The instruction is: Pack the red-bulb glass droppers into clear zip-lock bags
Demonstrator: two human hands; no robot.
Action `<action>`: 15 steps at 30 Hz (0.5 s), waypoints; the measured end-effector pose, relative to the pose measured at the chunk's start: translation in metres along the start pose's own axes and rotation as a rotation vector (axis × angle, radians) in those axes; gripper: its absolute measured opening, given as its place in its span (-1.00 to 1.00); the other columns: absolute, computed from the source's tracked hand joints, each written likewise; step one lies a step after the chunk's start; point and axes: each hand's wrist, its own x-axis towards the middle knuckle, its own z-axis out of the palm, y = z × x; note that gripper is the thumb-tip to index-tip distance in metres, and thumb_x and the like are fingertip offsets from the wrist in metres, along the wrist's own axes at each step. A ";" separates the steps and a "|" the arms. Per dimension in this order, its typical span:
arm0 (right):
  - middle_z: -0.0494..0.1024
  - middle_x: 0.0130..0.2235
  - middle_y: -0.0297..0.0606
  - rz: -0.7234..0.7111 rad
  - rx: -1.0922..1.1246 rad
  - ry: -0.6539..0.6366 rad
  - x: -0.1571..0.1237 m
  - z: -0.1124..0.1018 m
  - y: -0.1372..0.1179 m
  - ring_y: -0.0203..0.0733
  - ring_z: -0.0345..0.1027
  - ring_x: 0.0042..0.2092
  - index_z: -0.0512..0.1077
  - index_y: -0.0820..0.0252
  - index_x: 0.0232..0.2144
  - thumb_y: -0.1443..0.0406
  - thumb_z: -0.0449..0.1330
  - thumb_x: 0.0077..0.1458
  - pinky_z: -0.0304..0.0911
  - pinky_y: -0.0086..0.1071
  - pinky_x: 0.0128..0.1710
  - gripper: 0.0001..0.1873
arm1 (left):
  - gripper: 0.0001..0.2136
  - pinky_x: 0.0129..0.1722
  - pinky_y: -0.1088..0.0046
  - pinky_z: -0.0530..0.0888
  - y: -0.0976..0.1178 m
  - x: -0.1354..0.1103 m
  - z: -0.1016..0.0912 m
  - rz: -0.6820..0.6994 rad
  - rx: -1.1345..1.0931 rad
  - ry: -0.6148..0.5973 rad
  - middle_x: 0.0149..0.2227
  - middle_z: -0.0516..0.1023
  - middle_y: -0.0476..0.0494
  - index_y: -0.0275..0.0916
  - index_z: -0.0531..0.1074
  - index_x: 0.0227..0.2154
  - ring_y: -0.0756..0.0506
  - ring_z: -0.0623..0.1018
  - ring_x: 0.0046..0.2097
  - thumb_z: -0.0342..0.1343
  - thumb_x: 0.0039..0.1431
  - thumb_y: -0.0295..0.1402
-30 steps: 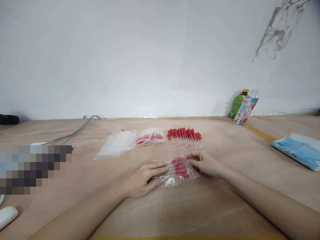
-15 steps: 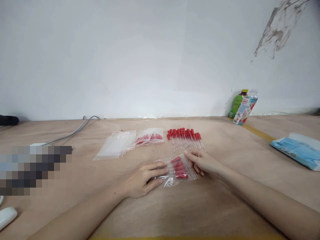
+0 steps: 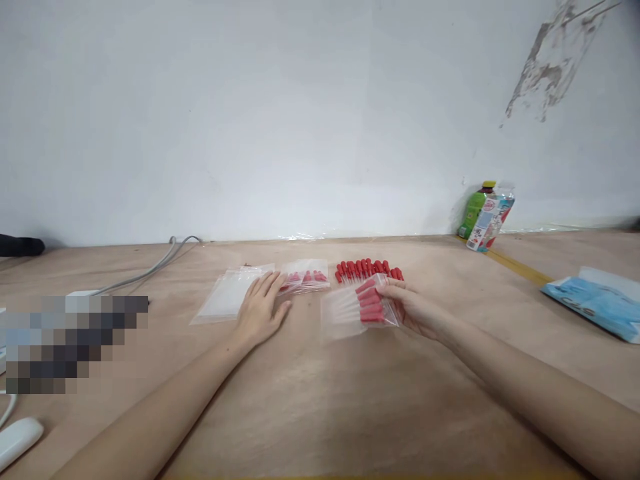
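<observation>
My right hand (image 3: 417, 309) pinches the right end of a clear zip bag (image 3: 341, 320), lifted a little off the table. Inside the bag lie several red-topped droppers (image 3: 371, 310) with thin clear stems. My left hand (image 3: 263, 307) is open, fingers stretched out, over the right edge of a stack of flat clear bags (image 3: 225, 293); whether it touches them I cannot tell. Just right of its fingertips lie filled zip bags (image 3: 313, 268) with red tops showing. Behind the held bag is a row of loose red-topped droppers (image 3: 367, 268), their stems partly hidden.
Bottles (image 3: 483, 217) stand by the wall at the back right. A blue packet (image 3: 595, 303) lies on the right of the wooden table (image 3: 320, 413). A grey cable (image 3: 155, 263) runs along the left, near a blurred-out patch and a white object (image 3: 20, 441).
My left hand has let go of the filled bag and moved left and away to the stack of flat bags. My right hand has raised the filled bag off the table.
</observation>
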 end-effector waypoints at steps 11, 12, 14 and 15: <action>0.49 -0.46 -0.28 -0.181 0.269 0.150 0.065 0.052 -0.009 -0.30 0.40 -0.39 0.32 0.23 -0.50 0.48 0.07 -0.07 0.36 -0.41 -0.31 -0.90 | -0.63 -0.01 0.37 0.32 -0.027 0.013 0.013 -0.059 0.022 -0.216 0.10 0.25 0.01 -0.03 0.07 0.13 -0.09 0.34 0.05 -0.33 0.28 -0.31; 0.48 -0.47 -0.29 -0.188 0.276 0.171 0.072 0.059 -0.007 -0.30 0.40 -0.38 0.30 0.23 -0.50 0.49 0.06 -0.08 0.36 -0.41 -0.31 -0.89 | -0.63 -0.02 0.35 0.33 -0.029 0.012 0.012 -0.082 0.035 -0.220 0.10 0.25 -0.01 -0.04 0.09 0.12 -0.10 0.35 0.04 -0.33 0.28 -0.31; 0.47 -0.47 -0.30 -0.193 0.263 0.210 0.084 0.073 -0.002 -0.30 0.40 -0.38 0.27 0.22 -0.49 0.51 0.05 -0.10 0.36 -0.41 -0.32 -0.87 | -0.63 -0.04 0.29 0.34 -0.033 0.010 0.011 -0.133 0.070 -0.227 0.10 0.25 -0.07 -0.07 0.14 0.11 -0.16 0.36 0.03 -0.33 0.27 -0.30; 0.46 -0.46 -0.31 -0.195 0.252 0.223 0.089 0.080 0.001 -0.30 0.39 -0.38 0.26 0.21 -0.47 0.51 0.04 -0.10 0.36 -0.41 -0.34 -0.86 | -0.62 -0.04 0.27 0.34 -0.035 0.009 0.011 -0.155 0.089 -0.231 0.10 0.25 -0.09 -0.09 0.16 0.10 -0.18 0.36 0.03 -0.32 0.27 -0.30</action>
